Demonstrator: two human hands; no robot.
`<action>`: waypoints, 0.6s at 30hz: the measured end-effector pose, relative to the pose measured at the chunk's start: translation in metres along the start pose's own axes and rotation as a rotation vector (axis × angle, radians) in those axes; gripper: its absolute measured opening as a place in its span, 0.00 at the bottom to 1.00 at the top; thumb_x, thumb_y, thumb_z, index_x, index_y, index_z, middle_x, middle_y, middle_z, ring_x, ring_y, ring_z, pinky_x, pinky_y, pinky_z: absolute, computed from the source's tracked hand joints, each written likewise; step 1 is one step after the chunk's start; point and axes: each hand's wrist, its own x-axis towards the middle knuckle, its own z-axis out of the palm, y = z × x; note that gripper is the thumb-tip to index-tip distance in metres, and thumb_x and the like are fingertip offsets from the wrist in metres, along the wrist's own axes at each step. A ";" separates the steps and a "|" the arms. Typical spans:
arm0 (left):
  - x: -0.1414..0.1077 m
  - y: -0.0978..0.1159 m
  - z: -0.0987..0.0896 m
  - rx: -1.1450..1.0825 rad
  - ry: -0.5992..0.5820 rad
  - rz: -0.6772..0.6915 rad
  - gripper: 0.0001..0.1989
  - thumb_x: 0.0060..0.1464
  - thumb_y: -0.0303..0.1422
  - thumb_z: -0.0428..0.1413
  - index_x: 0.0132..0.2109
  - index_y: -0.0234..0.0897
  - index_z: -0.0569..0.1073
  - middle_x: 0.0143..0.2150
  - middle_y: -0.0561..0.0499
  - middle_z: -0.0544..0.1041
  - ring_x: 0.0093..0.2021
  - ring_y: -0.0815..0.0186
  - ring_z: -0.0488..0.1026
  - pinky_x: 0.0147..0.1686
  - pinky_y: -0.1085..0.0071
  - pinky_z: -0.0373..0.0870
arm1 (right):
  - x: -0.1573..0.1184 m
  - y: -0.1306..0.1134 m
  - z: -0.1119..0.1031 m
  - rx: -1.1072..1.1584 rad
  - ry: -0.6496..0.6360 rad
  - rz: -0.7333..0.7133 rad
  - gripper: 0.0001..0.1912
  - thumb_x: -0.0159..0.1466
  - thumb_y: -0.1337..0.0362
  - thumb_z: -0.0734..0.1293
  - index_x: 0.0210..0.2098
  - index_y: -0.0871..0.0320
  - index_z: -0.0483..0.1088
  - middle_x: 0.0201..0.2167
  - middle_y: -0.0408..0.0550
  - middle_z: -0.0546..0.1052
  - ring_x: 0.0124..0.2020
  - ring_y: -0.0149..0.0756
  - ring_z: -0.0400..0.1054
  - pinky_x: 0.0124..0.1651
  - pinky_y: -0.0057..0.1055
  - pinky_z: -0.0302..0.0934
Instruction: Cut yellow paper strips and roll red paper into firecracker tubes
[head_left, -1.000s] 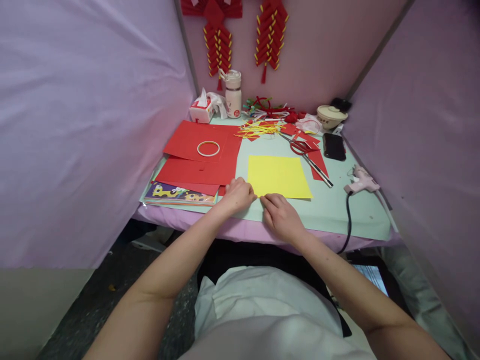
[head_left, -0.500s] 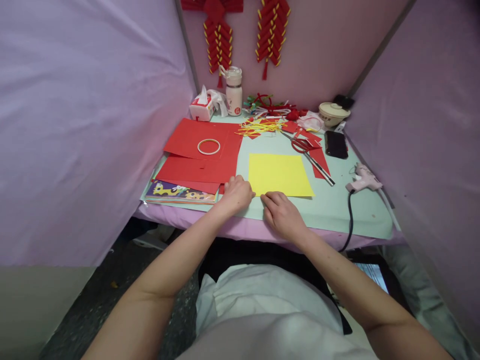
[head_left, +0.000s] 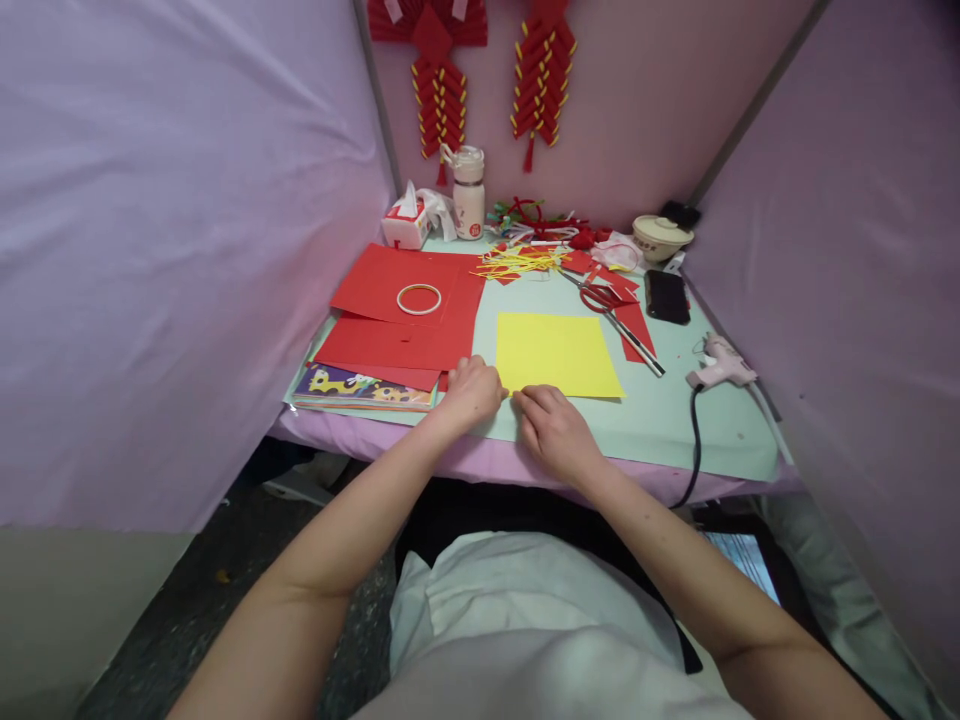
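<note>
One yellow sheet (head_left: pixel 559 355) lay on the desk (head_left: pixel 649 425), right of red sheets (head_left: pixel 360 340); left hand (head_left: pixel 477 390) and right hand (head_left: pixel 556 428) pinched its near-left corner; uneven finger pressure risked a crooked crease.

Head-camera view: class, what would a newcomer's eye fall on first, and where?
The yellow paper sheet likely draws the eye first, lying on the pale green tabletop with the left hand and right hand close together at its near left corner. Next come the large red sheets to its left, a white ring on top, and the red-and-yellow firecracker hangings on the pink back wall.
</note>
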 end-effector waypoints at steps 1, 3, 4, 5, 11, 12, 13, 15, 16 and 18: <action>0.000 0.000 0.000 -0.001 -0.001 0.001 0.14 0.61 0.38 0.54 0.43 0.34 0.80 0.50 0.38 0.73 0.54 0.49 0.67 0.50 0.58 0.65 | 0.001 -0.002 0.001 0.002 -0.007 -0.007 0.18 0.68 0.71 0.58 0.54 0.66 0.71 0.47 0.59 0.75 0.49 0.47 0.65 0.55 0.44 0.65; 0.000 -0.001 0.000 -0.003 0.000 0.004 0.14 0.62 0.38 0.53 0.44 0.34 0.80 0.50 0.38 0.72 0.54 0.49 0.67 0.50 0.57 0.65 | 0.002 -0.004 0.004 0.000 -0.014 -0.011 0.18 0.68 0.71 0.58 0.53 0.67 0.72 0.46 0.59 0.75 0.48 0.47 0.65 0.55 0.43 0.66; -0.001 -0.002 0.001 -0.005 0.001 0.003 0.14 0.62 0.38 0.53 0.44 0.34 0.80 0.51 0.38 0.72 0.54 0.49 0.67 0.50 0.57 0.65 | 0.002 -0.004 0.005 -0.001 -0.014 -0.010 0.18 0.68 0.71 0.58 0.53 0.67 0.72 0.46 0.59 0.75 0.48 0.47 0.65 0.55 0.43 0.66; -0.001 -0.003 0.001 -0.006 0.002 0.001 0.14 0.62 0.38 0.53 0.44 0.35 0.80 0.51 0.38 0.72 0.54 0.49 0.67 0.50 0.57 0.65 | 0.002 -0.004 0.006 -0.003 -0.013 -0.009 0.18 0.68 0.71 0.58 0.53 0.66 0.72 0.46 0.59 0.75 0.48 0.47 0.65 0.55 0.44 0.66; -0.001 -0.008 0.003 -0.005 0.013 -0.004 0.14 0.62 0.37 0.53 0.45 0.35 0.79 0.51 0.38 0.72 0.55 0.48 0.66 0.50 0.56 0.65 | 0.001 0.000 0.008 0.002 -0.028 -0.004 0.18 0.68 0.71 0.58 0.54 0.67 0.71 0.48 0.59 0.75 0.49 0.47 0.65 0.56 0.43 0.65; 0.000 -0.008 0.003 -0.003 0.011 -0.005 0.14 0.62 0.37 0.53 0.44 0.35 0.79 0.51 0.38 0.72 0.55 0.48 0.66 0.50 0.56 0.65 | 0.001 -0.001 0.008 0.003 -0.032 0.000 0.18 0.68 0.71 0.58 0.54 0.67 0.71 0.48 0.59 0.75 0.50 0.47 0.65 0.56 0.43 0.64; 0.000 -0.008 0.003 -0.002 0.008 -0.005 0.14 0.62 0.37 0.53 0.44 0.35 0.80 0.51 0.38 0.72 0.54 0.48 0.66 0.49 0.56 0.65 | 0.001 -0.001 0.008 0.002 -0.036 0.005 0.18 0.68 0.71 0.58 0.54 0.67 0.71 0.48 0.59 0.75 0.50 0.47 0.65 0.57 0.43 0.64; 0.001 -0.009 0.004 -0.002 0.006 -0.003 0.14 0.62 0.38 0.53 0.43 0.35 0.80 0.50 0.38 0.72 0.54 0.48 0.66 0.49 0.56 0.65 | 0.001 -0.002 0.008 0.000 -0.043 0.014 0.18 0.68 0.71 0.58 0.53 0.67 0.71 0.48 0.59 0.75 0.50 0.47 0.65 0.57 0.43 0.64; 0.002 -0.009 0.004 -0.003 0.006 -0.001 0.14 0.62 0.38 0.53 0.43 0.35 0.79 0.50 0.38 0.72 0.54 0.48 0.66 0.49 0.56 0.65 | 0.001 -0.003 0.007 0.000 -0.047 0.016 0.18 0.68 0.71 0.58 0.53 0.67 0.71 0.48 0.59 0.75 0.50 0.47 0.65 0.57 0.43 0.64; 0.003 -0.009 0.006 -0.006 0.009 0.004 0.14 0.62 0.38 0.53 0.43 0.34 0.79 0.50 0.37 0.72 0.54 0.47 0.66 0.49 0.55 0.65 | 0.002 -0.004 0.007 0.001 -0.057 0.015 0.17 0.68 0.71 0.58 0.53 0.66 0.71 0.48 0.58 0.75 0.50 0.47 0.65 0.56 0.44 0.64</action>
